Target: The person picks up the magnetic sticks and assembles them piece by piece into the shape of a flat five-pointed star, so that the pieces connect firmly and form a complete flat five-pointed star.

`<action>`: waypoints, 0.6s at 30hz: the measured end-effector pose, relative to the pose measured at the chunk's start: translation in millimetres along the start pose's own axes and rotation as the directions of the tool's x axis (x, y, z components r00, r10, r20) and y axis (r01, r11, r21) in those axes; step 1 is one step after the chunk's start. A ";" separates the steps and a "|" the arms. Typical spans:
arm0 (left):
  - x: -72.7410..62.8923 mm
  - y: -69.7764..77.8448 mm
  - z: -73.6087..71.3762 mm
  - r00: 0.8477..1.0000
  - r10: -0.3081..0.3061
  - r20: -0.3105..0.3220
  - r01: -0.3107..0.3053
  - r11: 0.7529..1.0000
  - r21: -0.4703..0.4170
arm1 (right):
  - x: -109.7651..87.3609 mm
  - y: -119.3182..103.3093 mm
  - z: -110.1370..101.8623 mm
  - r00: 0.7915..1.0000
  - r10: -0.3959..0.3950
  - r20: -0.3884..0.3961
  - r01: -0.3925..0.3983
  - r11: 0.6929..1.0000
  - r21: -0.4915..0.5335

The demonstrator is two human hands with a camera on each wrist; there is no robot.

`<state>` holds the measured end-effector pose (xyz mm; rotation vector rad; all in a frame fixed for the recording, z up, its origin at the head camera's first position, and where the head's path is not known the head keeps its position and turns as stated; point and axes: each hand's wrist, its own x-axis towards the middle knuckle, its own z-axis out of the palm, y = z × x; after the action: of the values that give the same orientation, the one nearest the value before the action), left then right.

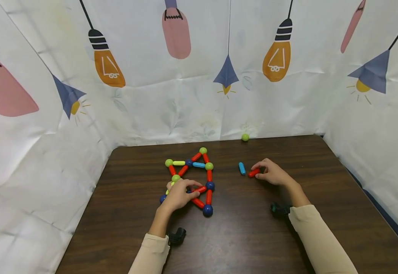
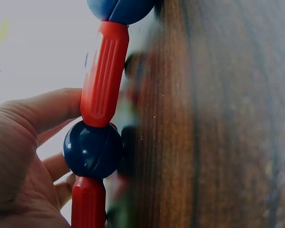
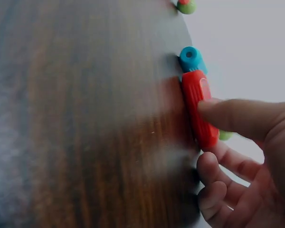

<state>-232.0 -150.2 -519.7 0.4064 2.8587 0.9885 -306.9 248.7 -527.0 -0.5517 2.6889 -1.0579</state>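
A flat frame of magnetic rods and balls lies on the table, with blue balls [image 1: 207, 210], green balls [image 1: 209, 166] and red, yellow and light blue rods. My left hand [image 1: 179, 196] covers its lower left part. In the left wrist view, the thumb lies against the end of a red rod [image 2: 105, 73] beside a dark blue ball [image 2: 93, 150], with fingers curled behind. To the right, my right hand [image 1: 273, 173] pinches a loose red rod [image 3: 198, 108] between thumb and fingers, low over the table. A loose blue rod [image 1: 241, 168] lies just left of it.
A single green ball [image 1: 245, 137] sits at the table's far edge. The dark wooden table [image 1: 240, 239] is bordered by a white printed curtain [image 1: 185, 110] at the back and sides. A small black camera [image 1: 177, 236] is strapped at the left wrist.
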 end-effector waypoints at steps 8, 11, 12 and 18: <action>0.0 -1.0 -2.0 1.000 0.005 -0.003 -0.005 0.999 -0.034 | -8.0 -10.8 -1.8 0.999 -0.024 0.038 0.028 0.996 -0.090; 0.0 -1.1 -2.1 1.000 0.004 -0.001 -0.004 0.999 -0.035 | -8.7 -19.5 1.0 0.998 -0.055 0.038 0.057 0.996 -0.063; 0.0 -1.3 -2.0 1.000 0.005 -0.001 -0.005 0.999 -0.034 | -8.3 -23.7 3.5 0.997 -0.066 0.037 0.068 0.997 -0.044; -0.3 -1.9 -1.9 1.000 0.002 -0.001 -0.002 0.999 -0.040 | 0.7 -56.3 29.7 0.986 -0.145 0.083 0.139 0.988 0.065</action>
<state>-232.4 -152.8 -519.4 0.4055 2.8344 1.0449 -283.0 192.3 -509.8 -0.7699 2.5656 -1.1179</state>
